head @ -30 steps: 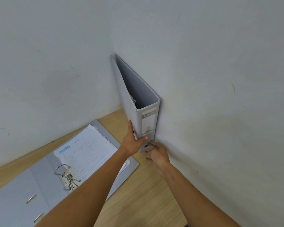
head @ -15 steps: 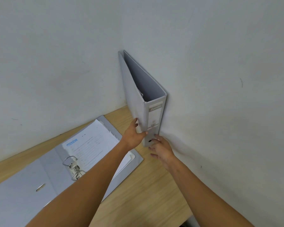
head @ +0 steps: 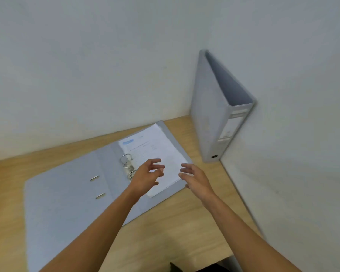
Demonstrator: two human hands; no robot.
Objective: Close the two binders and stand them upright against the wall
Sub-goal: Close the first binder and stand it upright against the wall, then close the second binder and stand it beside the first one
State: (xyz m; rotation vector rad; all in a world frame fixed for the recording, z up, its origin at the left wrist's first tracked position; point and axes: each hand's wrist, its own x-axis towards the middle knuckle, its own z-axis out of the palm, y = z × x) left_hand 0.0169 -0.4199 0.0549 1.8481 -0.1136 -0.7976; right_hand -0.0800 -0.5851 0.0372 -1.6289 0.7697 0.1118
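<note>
One grey binder (head: 210, 114) stands upright and closed in the corner, its back cover against the right wall and its labelled spine facing me. A second grey binder (head: 67, 195) lies open flat on the wooden table, with metal rings (head: 127, 162) at its middle and a stack of white paper (head: 155, 152) on its right half. My left hand (head: 148, 174) hovers over the paper with fingers spread and holds nothing. My right hand (head: 194, 178) hovers beside it over the paper's right edge, also empty with fingers apart.
The wooden table (head: 175, 228) meets a white wall (head: 86, 65) at the back and another white wall (head: 302, 134) on the right. A dark object (head: 185, 268) shows at the table's near edge.
Both hands have let go of the upright binder and moved left and down over the open binder. The view has swung left, so the standing binder now appears on the right.
</note>
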